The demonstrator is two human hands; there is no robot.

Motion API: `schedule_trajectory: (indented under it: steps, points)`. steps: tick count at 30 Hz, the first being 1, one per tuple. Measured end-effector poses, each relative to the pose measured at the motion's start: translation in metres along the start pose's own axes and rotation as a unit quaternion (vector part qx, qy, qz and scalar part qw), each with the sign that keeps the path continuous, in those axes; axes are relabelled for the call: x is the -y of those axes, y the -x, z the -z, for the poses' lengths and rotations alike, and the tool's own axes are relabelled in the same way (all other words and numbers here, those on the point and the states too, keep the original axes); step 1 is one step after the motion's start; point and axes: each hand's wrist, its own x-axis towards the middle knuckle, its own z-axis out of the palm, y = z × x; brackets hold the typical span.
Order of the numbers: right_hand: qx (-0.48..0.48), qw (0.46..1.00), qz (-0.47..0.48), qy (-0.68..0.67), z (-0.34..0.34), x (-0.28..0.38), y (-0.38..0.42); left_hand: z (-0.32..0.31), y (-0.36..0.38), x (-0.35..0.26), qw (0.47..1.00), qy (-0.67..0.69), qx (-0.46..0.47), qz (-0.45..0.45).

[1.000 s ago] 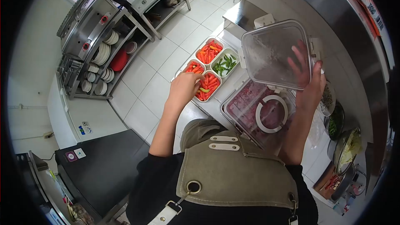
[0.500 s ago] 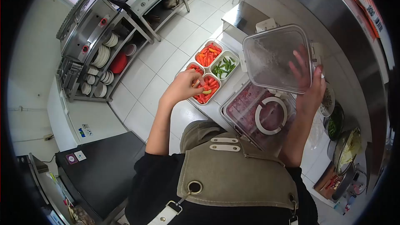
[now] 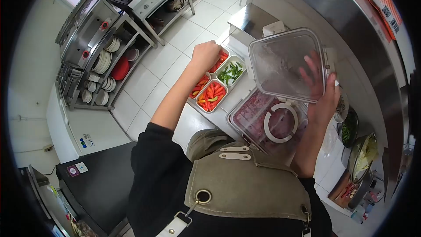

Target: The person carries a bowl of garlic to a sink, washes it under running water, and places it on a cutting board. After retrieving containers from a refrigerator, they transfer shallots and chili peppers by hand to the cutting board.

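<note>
My left hand (image 3: 207, 55) is curled over the far compartment of a tray of small white containers (image 3: 213, 73). Its fingertips are hidden by the back of the hand, so what they hold cannot be seen. Red chilies (image 3: 212, 96) fill the near compartment, with more red ones beside and under the hand. Green chilies (image 3: 230, 73) lie in the compartment to the right. With my right hand (image 3: 323, 98) I grip a clear plastic lid (image 3: 285, 63) by its right edge, fingers showing behind it. The lid is raised and tilted.
A clear lidded box with reddish contents (image 3: 247, 116) and a round white handle stands below the raised lid. Bowls of greens (image 3: 349, 127) and cut cabbage (image 3: 364, 160) sit at the right. A metal box (image 3: 250, 19) is behind the tray; plate shelves (image 3: 103, 63) stand left.
My left hand has moved away from me, from the near chili compartment to the far one, uncovering the near chilies. The right hand still holds the lid in about the same place.
</note>
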Motion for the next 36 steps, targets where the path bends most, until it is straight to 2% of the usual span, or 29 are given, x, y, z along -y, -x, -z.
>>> schedule_trajectory:
  steps: [2,4,7,14,17,19,20,21,22,23,24,26,27,28,30,31,36]
  points:
    - [0.003,1.000,-0.001,0.009,0.001,0.002,0.001,-0.004,-0.005,0.000,0.999,-0.025,-0.014,-0.026]
    - [0.005,1.000,-0.003,0.005,0.004,-0.002,0.001,-0.003,-0.008,-0.001,0.996,-0.089,0.016,-0.011]
    - [0.014,1.000,-0.003,-0.001,0.006,-0.005,0.000,0.002,-0.011,0.005,0.996,-0.058,0.064,0.001]
    - [0.011,1.000,-0.014,0.001,0.005,-0.008,0.000,-0.006,-0.008,0.015,0.996,-0.067,0.064,-0.001]
    - [0.011,1.000,-0.012,-0.004,0.005,-0.008,0.000,0.016,-0.007,0.015,0.996,-0.040,0.075,0.025]
    - [0.012,1.000,-0.014,-0.012,0.006,-0.007,0.000,0.034,0.001,0.024,0.982,0.162,0.090,0.049]
    - [0.011,1.000,-0.017,-0.017,0.007,-0.007,0.000,0.039,0.006,0.026,0.982,0.161,0.090,0.048]
    - [0.010,1.000,-0.018,-0.018,0.006,-0.008,0.000,0.043,0.015,0.027,0.946,0.304,0.071,0.082]
    - [-0.002,1.000,-0.010,-0.024,0.005,-0.008,-0.001,0.049,0.025,0.023,0.888,0.441,0.050,0.116]
    - [-0.014,0.999,-0.003,-0.030,0.004,-0.009,-0.001,0.057,0.035,0.017,0.835,0.518,0.089,0.165]
    - [-0.010,0.999,-0.004,-0.031,0.003,-0.008,-0.002,0.052,0.044,0.017,0.834,0.518,0.087,0.168]
    - [-0.013,1.000,0.001,-0.024,0.000,-0.007,-0.002,0.037,0.061,0.019,0.630,0.749,0.102,0.177]
    - [-0.011,1.000,0.000,-0.025,0.000,-0.007,-0.001,0.037,0.067,0.004,0.564,0.804,0.060,0.176]
    - [-0.011,1.000,-0.001,-0.024,0.001,-0.008,-0.001,0.034,0.071,0.003,0.563,0.805,0.058,0.178]
    - [-0.010,1.000,-0.006,-0.022,0.002,-0.009,-0.001,0.025,0.080,0.001,0.442,0.884,0.090,0.128]
    - [-0.009,1.000,-0.003,-0.019,0.002,-0.009,-0.001,0.024,0.083,0.000,0.461,0.871,0.076,0.149]
    - [0.004,1.000,-0.011,0.002,0.001,-0.006,-0.001,0.022,0.092,-0.001,0.469,0.872,0.045,0.132]
